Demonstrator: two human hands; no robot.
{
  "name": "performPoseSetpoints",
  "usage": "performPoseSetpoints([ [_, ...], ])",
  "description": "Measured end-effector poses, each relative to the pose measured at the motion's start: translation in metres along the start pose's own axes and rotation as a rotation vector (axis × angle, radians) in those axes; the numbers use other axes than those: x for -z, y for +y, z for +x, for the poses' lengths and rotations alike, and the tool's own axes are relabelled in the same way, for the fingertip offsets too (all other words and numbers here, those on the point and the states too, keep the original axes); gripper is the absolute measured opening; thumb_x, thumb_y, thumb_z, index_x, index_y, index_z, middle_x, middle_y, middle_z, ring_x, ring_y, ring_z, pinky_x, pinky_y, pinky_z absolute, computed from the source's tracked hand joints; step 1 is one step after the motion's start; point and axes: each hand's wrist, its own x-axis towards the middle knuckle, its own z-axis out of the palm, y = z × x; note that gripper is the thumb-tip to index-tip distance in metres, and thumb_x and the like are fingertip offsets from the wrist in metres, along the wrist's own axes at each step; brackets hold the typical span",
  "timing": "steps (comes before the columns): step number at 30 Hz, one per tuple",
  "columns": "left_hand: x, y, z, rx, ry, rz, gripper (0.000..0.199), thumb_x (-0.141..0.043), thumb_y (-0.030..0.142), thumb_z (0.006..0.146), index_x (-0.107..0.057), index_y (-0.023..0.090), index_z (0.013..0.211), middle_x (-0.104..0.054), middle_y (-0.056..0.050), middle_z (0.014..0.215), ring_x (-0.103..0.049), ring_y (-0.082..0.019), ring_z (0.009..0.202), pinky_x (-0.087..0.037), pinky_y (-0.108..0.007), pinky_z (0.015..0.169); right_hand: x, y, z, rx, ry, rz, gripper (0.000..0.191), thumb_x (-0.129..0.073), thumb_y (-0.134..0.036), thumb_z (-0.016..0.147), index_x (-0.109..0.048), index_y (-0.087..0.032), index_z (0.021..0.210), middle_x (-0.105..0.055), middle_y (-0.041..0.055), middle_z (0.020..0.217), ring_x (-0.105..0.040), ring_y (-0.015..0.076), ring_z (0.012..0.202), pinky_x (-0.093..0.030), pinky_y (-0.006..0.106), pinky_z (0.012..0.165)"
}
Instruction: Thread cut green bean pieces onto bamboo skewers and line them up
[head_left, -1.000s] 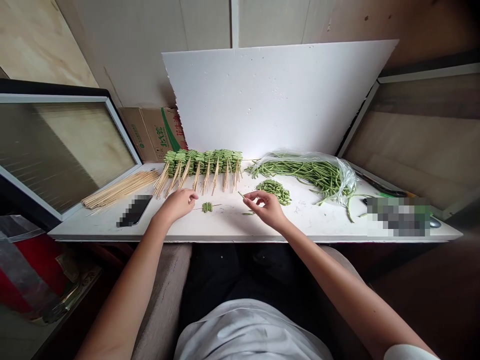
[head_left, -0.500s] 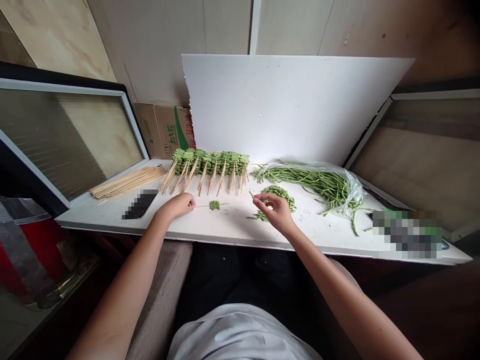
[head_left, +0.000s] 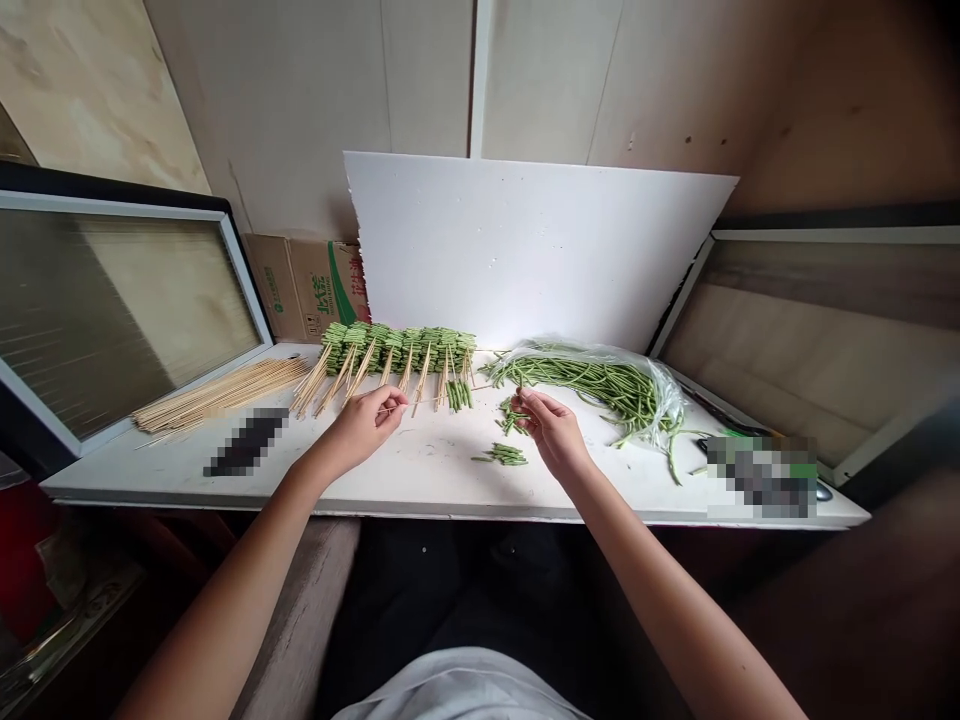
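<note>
My left hand [head_left: 366, 428] is shut on a thin bamboo skewer [head_left: 420, 402], and a short stack of cut green bean pieces [head_left: 459, 395] sits on its far end. My right hand [head_left: 551, 432] hangs over a small scatter of cut beans [head_left: 510, 415], its fingertips pinched close together. Anything between them is too small to make out. Another few pieces [head_left: 502, 455] lie on the white table [head_left: 450, 490] below it. Behind stands a row of finished bean skewers [head_left: 397, 350], with their sticks pointing toward me.
A bundle of bare skewers [head_left: 221, 393] and a pixelated phone [head_left: 247, 442] lie at the left. Long green beans in a plastic bag [head_left: 592, 388] lie at the right, beside a pixelated object [head_left: 761, 478]. A white foam board [head_left: 525, 250] and cardboard box [head_left: 304, 290] stand behind.
My left hand has moved right, and the skewer and its beans have shifted toward the finished row. The cut bean pile looks smaller and more scattered. The camera view has also shifted.
</note>
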Motion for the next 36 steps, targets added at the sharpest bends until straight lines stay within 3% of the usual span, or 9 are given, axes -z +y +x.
performPoseSetpoints([
  [5,-0.001,0.038,-0.011,-0.109,0.069,0.011,0.023,-0.059,0.044,0.102,-0.068,0.022,0.106,-0.072,-0.005,0.09,-0.065,-0.018,0.078,-0.05,-0.028,0.071,-0.005,-0.013,-0.007,0.017,-0.051,0.055,0.041,-0.095,-0.053,0.071,-0.081,-0.023,0.095,-0.077,0.0057,0.091,-0.072,0.0209,0.088,-0.057,0.029,0.065],
  [8,-0.001,0.049,-0.014,-0.159,0.12,0.057,0.02,-0.06,0.04,0.101,-0.069,0.022,0.103,-0.069,-0.002,0.084,-0.057,-0.014,0.066,-0.047,-0.026,0.067,-0.008,-0.016,-0.011,-0.009,-0.08,0.082,0.042,-0.092,-0.054,0.073,-0.078,-0.023,0.097,-0.08,0.0079,0.101,-0.075,0.0241,0.098,-0.059,0.03,0.067],
  [12,-0.003,0.051,-0.014,-0.199,0.153,0.09,0.018,-0.061,0.037,0.1,-0.071,0.022,0.102,-0.067,0.0,0.078,-0.052,-0.013,0.061,-0.045,-0.025,0.065,-0.008,-0.019,-0.013,-0.031,-0.11,0.095,0.038,-0.087,-0.056,0.079,-0.076,-0.025,0.098,-0.08,0.009,0.119,-0.073,0.0291,0.12,-0.06,0.03,0.068],
  [16,-0.005,0.049,-0.013,-0.214,0.188,0.102,0.017,-0.062,0.035,0.099,-0.071,0.022,0.1,-0.066,0.001,0.076,-0.05,-0.012,0.06,-0.043,-0.024,0.064,-0.007,-0.021,-0.013,-0.053,-0.116,0.11,0.035,-0.086,-0.055,0.081,-0.075,-0.026,0.098,-0.08,0.0087,0.122,-0.07,0.0316,0.13,-0.058,0.028,0.061],
  [31,-0.009,0.051,-0.014,-0.263,0.254,0.16,0.016,-0.063,0.033,0.099,-0.072,0.02,0.096,-0.054,0.004,0.063,-0.049,-0.012,0.059,-0.041,-0.024,0.064,-0.007,-0.016,-0.014,-0.067,-0.136,0.129,0.034,-0.088,-0.053,0.081,-0.079,-0.026,0.1,-0.081,0.0078,0.123,-0.069,0.0332,0.133,-0.055,0.025,0.055],
  [36,-0.009,0.051,-0.014,-0.29,0.251,0.135,0.013,-0.065,0.028,0.098,-0.073,0.019,0.097,-0.051,0.005,0.063,-0.048,-0.01,0.058,-0.039,-0.023,0.062,-0.009,-0.017,-0.015,-0.097,-0.156,0.242,0.026,-0.09,-0.046,0.081,-0.081,-0.027,0.096,-0.083,0.0039,0.113,-0.07,0.0275,0.13,-0.052,0.019,0.053],
])
